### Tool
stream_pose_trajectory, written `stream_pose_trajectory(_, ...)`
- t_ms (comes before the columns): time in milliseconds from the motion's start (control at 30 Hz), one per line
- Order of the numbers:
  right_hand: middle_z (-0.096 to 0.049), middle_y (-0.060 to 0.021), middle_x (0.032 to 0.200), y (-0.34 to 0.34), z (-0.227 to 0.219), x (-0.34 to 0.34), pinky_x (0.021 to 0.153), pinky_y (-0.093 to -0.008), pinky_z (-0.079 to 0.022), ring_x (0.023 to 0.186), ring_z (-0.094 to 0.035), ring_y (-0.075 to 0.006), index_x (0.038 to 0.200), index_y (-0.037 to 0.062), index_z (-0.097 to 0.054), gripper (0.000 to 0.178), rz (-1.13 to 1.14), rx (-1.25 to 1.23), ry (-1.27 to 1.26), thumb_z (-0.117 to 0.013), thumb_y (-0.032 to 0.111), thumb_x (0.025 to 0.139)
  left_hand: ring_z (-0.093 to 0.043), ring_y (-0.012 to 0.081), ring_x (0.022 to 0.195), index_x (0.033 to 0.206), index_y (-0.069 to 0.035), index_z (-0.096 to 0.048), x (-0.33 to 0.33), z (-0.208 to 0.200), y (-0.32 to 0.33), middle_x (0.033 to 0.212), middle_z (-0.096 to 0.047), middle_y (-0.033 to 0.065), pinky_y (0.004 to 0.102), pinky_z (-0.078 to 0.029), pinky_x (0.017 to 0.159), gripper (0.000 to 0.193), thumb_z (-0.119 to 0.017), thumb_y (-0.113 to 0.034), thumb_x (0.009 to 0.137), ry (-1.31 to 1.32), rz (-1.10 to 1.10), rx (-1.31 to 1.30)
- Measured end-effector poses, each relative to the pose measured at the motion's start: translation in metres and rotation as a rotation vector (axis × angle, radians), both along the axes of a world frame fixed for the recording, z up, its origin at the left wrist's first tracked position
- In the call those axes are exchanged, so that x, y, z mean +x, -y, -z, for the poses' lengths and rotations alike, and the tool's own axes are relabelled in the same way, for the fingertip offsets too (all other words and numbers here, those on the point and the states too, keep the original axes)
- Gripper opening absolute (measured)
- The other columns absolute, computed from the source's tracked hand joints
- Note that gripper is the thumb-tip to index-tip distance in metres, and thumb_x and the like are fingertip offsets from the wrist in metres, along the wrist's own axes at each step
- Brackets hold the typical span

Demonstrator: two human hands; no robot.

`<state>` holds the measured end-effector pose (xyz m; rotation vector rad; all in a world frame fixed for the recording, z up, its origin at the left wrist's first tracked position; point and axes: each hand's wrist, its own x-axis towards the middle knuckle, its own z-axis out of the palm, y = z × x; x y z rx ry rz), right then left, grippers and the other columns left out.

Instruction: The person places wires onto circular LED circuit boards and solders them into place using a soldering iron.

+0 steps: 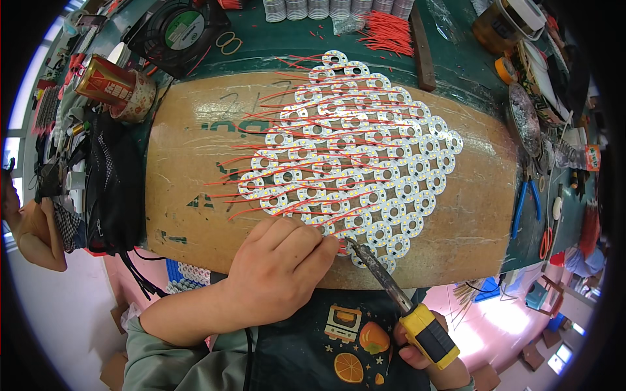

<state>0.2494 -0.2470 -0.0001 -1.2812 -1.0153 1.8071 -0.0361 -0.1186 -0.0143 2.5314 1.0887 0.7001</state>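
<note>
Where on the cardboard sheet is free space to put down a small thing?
The cardboard sheet is bare on its left part, between the red wire ends and the black mesh, and at the lower right corner. The middle is crowded with ring boards. The left hand covers the lower middle.

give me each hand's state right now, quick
Left hand: fingers curled shut, pinching a red wire at the nearest round LED board.
Right hand: closed around the yellow handle of a soldering iron.
</note>
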Motion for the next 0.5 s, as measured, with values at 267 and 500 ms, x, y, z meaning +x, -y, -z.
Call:
stream_pose_trajectory(267,-0.061,-0.0049,0.076,0.016,0.021,0.018,0.058,-0.0291,-0.046,0.065,-0.058,-0.0154,0.116,-0.0036,-0.059,0.056,-0.105,0.226,0.089,-0.088,0.026,0.078,-0.06,0.022,0.078,0.103,-0.005,-0.073,0.002,0.001,-0.001,0.087,-0.061,0.0024,0.035,-0.046,0.069,0.033,-0.073,0.0,0.07,0.039,-0.035,0.006)
stream_pose_trajectory(500,-0.061,-0.0051,0.077,0.022,0.025,0.03,0.058,-0.029,-0.046,0.065,-0.057,-0.0151,0.123,-0.0047,-0.056,0.064,-0.171,0.217,0.094,-0.088,0.025,0.077,-0.06,0.0233,0.085,0.104,-0.002,-0.071,0.001,0.0,0.0,0.094,-0.059,0.0059,0.0369,-0.048,0.072,0.028,-0.071,-0.01,0.077,0.006,-0.015,-0.005)
